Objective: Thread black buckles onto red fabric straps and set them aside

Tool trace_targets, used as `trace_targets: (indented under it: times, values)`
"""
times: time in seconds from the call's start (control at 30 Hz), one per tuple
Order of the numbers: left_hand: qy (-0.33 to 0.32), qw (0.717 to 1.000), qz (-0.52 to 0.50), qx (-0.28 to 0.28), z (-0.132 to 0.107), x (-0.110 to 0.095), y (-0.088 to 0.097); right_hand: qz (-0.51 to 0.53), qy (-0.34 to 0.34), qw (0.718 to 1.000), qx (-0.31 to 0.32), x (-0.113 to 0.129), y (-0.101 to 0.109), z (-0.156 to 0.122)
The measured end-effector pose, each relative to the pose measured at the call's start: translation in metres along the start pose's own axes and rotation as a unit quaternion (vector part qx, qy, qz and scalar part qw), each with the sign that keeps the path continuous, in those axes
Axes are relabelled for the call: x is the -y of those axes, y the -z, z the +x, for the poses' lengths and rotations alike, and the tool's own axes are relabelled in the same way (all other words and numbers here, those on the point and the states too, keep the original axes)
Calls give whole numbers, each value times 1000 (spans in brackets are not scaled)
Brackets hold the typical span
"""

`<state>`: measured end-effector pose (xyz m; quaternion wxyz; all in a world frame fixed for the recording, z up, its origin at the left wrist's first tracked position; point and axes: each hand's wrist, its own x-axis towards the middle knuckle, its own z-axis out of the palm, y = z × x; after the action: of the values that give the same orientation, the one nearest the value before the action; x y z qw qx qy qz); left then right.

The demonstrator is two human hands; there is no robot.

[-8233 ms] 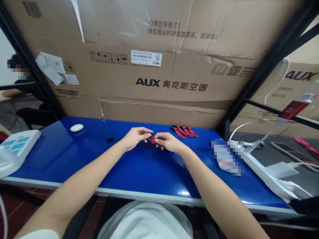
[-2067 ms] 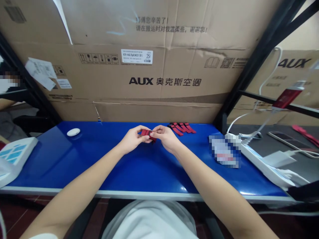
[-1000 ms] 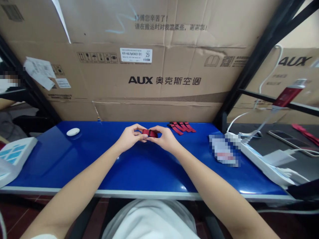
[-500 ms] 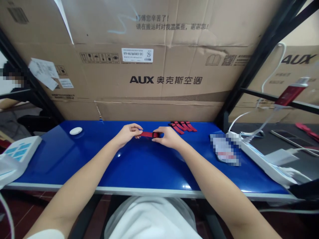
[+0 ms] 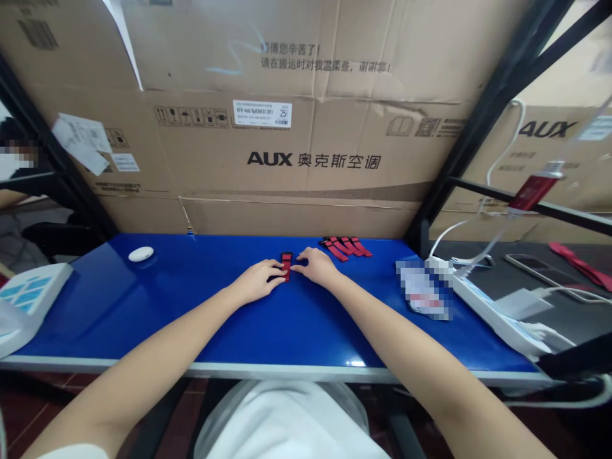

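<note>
A short red strap with a black end [image 5: 285, 264] lies on the blue table [image 5: 191, 306], pointing away from me. My left hand [image 5: 258, 283] rests on the table with its curled fingertips pinching the strap's near end. My right hand [image 5: 313, 267] lies just right of it, fingertips closed on the far end. The two hands almost touch. A small pile of similar red straps [image 5: 345, 247] sits a little farther back and to the right of my right hand.
A white oval object [image 5: 141, 254] lies at the back left. At the left edge stands a white device with blue keys [image 5: 29, 294]. To the right are a blurred packet [image 5: 423, 293], a white power strip [image 5: 497, 312] and cables. A large cardboard box [image 5: 287, 159] walls the back.
Both hands came down from just above the table onto its surface. The strap, stretched sideways between them half a second ago, now lies on the table pointing away from me.
</note>
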<state>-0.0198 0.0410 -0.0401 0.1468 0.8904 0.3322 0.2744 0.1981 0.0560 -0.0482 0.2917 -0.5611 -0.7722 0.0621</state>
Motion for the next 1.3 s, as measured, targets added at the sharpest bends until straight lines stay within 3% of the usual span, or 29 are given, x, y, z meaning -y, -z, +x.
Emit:
trace_targets:
  times: [0.23, 0.37, 0.47, 0.6, 0.8, 1.3]
  values:
    - [-2, 993, 120, -21, -4, -5, -8, -44, 63, 993, 94, -2, 3, -23]
    - [37, 981, 186, -29, -7, -2, -2, -44, 53, 990, 122, 0, 7, -32]
    - [76, 974, 216, 0, -8, 7, 3, -47, 38, 990, 126, 4, 10, -32]
    - [109, 971, 211, 33, -8, 14, 6, -42, 33, 990, 131, 8, 11, -32]
    - [142, 966, 198, 86, -8, 8, 8, -51, 32, 987, 149, 10, 10, -36]
    - [155, 964, 194, 99, -10, 6, 12, -52, 34, 986, 152, 14, 14, -34]
